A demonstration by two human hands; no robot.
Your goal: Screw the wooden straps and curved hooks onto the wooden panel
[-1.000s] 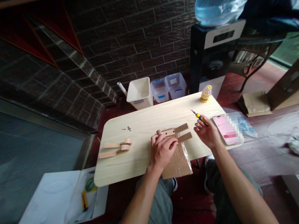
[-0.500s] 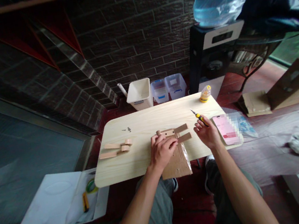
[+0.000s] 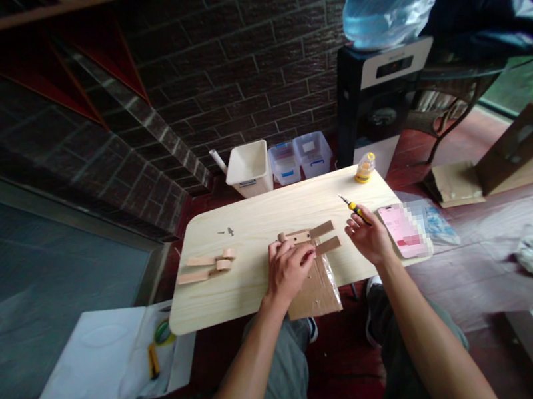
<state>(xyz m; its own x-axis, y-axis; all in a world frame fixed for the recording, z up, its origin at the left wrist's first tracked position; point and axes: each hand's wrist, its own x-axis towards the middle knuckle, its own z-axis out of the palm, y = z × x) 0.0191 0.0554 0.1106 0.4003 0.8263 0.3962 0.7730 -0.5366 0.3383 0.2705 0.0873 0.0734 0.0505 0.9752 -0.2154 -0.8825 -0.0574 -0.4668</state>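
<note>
In the head view my right hand (image 3: pixel 369 236) holds a yellow-and-black screwdriver (image 3: pixel 355 208), its tip pointing up and left above the table. My left hand (image 3: pixel 290 266) lies over a wooden assembly (image 3: pixel 300 237) with small dark holes and two flat strips (image 3: pixel 328 244) sticking out to the right. The thumb and fingers of this hand are pinched together near the lower strip; what is between them is too small to tell. Beneath the hand is a piece of cardboard (image 3: pixel 312 297) that overhangs the table's front edge.
On the light wooden table (image 3: pixel 259 217) are another wooden piece (image 3: pixel 223 263), small dark screws (image 3: pixel 230 231), a yellow-based clear container (image 3: pixel 365 167) and a pink-screened phone (image 3: pixel 402 232). Plastic bins (image 3: pixel 249 168) stand behind; a water dispenser (image 3: pixel 381 93) stands back right.
Almost nothing has moved. My left hand's fingertips have shifted very slightly; the screwdriver stays in my right hand in the same place.
</note>
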